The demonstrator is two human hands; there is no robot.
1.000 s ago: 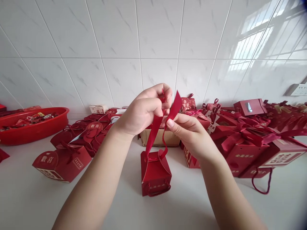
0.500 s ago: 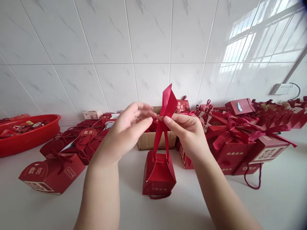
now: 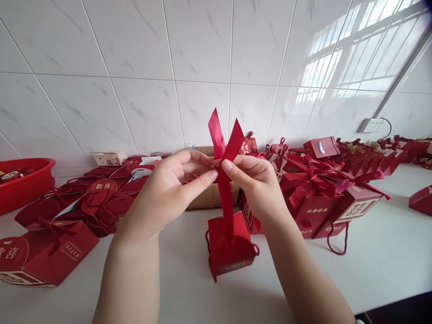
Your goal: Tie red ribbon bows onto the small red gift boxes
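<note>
A shiny red ribbon [image 3: 227,202] rises from a small red gift box [image 3: 234,252] in front of me. Its two pointed ends stick up and spread apart above my hands. My right hand [image 3: 258,186] pinches the ribbon between thumb and fingers. From the other side, my left hand [image 3: 178,184] closes thumb and fingertips on the same spot of ribbon. The box sits slightly turned below, dark red cord loops at its sides; whether its base touches the table cannot be made out.
Flat red cartons [image 3: 101,189] and a folded box [image 3: 50,252] lie left, near a red plastic basin [image 3: 30,191]. A cardboard box [image 3: 207,198] stands behind my hands. Ribbon-tied red boxes [image 3: 313,207] crowd the right. White tiles [image 3: 202,40] back the table.
My left hand has moved in and closed on the ribbon. The ribbon ends have spread apart and the gift box has turned. The view has shifted to the right.
</note>
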